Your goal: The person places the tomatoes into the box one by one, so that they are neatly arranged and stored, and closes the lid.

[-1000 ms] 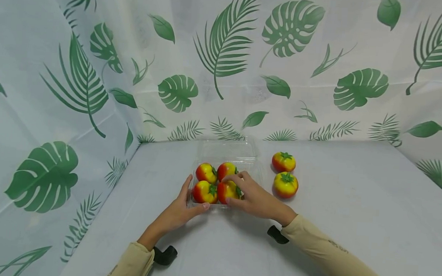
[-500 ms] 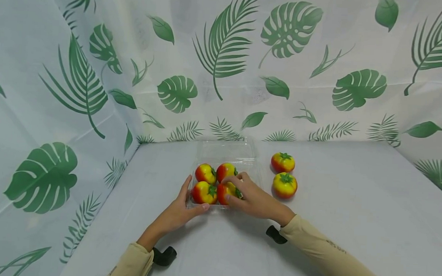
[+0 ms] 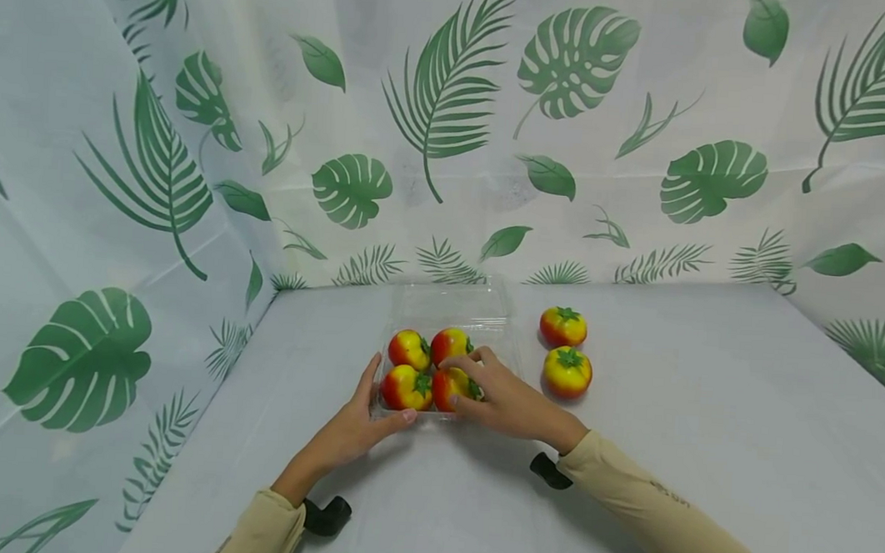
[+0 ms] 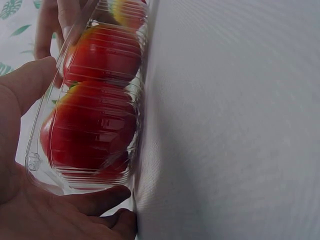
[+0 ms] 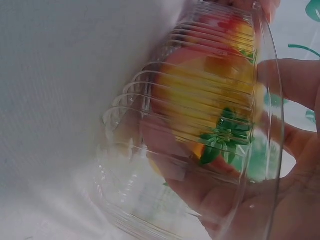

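Note:
My left hand (image 3: pixel 355 435) holds the near left corner of a clear plastic clamshell box (image 3: pixel 435 416), its thumb over the front rim and its fingers along the left side. Inside sit several red-and-yellow persimmons with green leaf caps, in two rows. My right hand (image 3: pixel 511 401) reaches into the box and grips the near right persimmon (image 3: pixel 448 388), fingers on its far side and thumb in front. In the right wrist view this persimmon (image 5: pixel 200 95) shows through the ribbed wall, with fingers curled around it. Beside my left thumb is the near left persimmon (image 3: pixel 405 387).
The box's see-through lid (image 3: pixel 452 300) lies folded back behind it. Two more persimmons stand right of the box on the white table, one farther back (image 3: pixel 563 326) and one nearer (image 3: pixel 567 372). Behind rises a leaf-patterned curtain (image 3: pixel 445 218). Each wrist carries a black fitting (image 3: pixel 327 516).
The head view has shifted slightly, moving everything a little left and down. Both hands, the box and the persimmons otherwise keep their places.

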A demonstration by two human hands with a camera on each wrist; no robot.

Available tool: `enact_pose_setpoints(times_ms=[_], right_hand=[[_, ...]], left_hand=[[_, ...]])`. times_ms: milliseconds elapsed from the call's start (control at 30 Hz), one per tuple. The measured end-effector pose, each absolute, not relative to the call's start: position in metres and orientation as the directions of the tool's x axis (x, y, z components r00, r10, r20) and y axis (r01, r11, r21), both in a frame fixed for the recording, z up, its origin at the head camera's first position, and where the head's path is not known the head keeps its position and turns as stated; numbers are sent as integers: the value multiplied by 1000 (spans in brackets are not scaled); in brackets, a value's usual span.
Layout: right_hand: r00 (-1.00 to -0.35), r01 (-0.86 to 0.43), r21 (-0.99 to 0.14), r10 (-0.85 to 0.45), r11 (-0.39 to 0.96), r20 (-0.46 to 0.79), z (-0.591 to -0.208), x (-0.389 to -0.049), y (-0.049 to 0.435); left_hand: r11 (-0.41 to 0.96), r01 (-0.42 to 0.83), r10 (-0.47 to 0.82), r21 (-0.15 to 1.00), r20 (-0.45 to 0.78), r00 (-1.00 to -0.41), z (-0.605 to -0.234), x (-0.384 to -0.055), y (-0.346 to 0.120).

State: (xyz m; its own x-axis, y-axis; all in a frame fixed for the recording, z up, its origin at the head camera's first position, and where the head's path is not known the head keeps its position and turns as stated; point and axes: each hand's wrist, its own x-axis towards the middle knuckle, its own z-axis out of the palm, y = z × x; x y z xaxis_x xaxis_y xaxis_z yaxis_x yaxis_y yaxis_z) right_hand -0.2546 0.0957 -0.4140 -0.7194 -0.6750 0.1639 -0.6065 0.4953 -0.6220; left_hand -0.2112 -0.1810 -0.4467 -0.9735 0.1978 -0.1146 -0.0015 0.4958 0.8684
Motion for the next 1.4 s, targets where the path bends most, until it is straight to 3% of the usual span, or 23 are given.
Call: enact_pose_setpoints(times_ms=[667,1400], right_hand=[[-789,-558,-605,-588,569,175,-408,-250,96],[-836,-538,-601,-465,591,291,-377,-273,142]], left_hand=[[502,-2,193,865,-114,-975,-447,-211,-180],[503,-16,183,864,-124,-975,-447,-211,-179]])
